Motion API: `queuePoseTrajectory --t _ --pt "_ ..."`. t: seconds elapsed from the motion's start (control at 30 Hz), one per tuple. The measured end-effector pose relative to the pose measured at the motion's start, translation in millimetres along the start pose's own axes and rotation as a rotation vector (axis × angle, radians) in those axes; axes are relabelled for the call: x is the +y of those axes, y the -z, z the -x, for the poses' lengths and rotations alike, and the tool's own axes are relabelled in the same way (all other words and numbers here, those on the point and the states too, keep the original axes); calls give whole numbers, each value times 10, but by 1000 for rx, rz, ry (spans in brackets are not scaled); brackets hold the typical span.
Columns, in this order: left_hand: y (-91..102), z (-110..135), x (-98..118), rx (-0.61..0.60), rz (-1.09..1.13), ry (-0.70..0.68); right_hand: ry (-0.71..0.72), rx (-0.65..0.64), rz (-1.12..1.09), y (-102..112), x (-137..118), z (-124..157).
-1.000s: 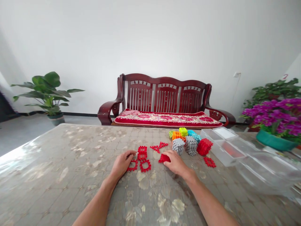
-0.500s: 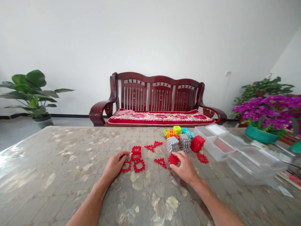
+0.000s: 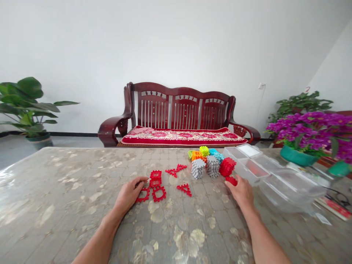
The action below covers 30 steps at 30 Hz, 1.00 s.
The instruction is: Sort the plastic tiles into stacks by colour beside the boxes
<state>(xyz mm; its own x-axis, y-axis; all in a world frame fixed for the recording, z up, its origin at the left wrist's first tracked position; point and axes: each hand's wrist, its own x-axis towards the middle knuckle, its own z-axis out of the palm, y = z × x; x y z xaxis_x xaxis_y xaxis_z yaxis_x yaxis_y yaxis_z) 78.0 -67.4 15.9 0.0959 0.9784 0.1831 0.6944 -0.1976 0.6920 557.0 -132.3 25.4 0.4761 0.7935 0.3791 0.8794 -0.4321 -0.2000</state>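
Note:
My left hand (image 3: 129,194) rests on the table with its fingers loosely bent and nothing visible in them. It lies against a red ring-shaped building piece (image 3: 143,195) and partly covers it. Just to the right are another red ring piece (image 3: 159,194) and two red windowed pieces (image 3: 156,178), lined up edge to edge. On the right, my right hand (image 3: 242,192) pinches a red building piece (image 3: 231,180) low over the table, beside a red stack (image 3: 227,167). Red toothed triangles (image 3: 184,189) lie between the hands, a joined-looking pair (image 3: 176,170) farther back.
Grey stacks (image 3: 198,169), orange pieces (image 3: 197,156) and blue pieces (image 3: 216,154) stand behind the triangles. Clear plastic boxes (image 3: 291,187) are at the right, near a pot of purple flowers (image 3: 297,156). A wooden bench (image 3: 183,110) stands beyond the table.
My right hand has moved right with the red piece, from beside the near triangle to the red stack, where a loose red piece lay. My left hand stays by the red rings.

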Motion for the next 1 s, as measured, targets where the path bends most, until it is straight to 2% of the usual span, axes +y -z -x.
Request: queuePoseTrajectory --t 0.17,0.3,0.47,0.63,0.8,1.0 --pt "0 5 7 -5 -7 5 -25 -101 113 30 -51 -28" --pt "0 3 13 -2 -8 2 22 -185 145 82 -81 -22" --pt "-7 1 0 -14 -4 7 117 -190 65 139 -227 137" --pt "-11 -5 -4 -11 -13 9 243 -214 -118 118 -586 358" --pt "-5 1 -1 3 -21 0 281 -186 -266 53 -909 415" --pt "-7 -1 6 -5 -22 8 248 -130 -302 7 -846 401"
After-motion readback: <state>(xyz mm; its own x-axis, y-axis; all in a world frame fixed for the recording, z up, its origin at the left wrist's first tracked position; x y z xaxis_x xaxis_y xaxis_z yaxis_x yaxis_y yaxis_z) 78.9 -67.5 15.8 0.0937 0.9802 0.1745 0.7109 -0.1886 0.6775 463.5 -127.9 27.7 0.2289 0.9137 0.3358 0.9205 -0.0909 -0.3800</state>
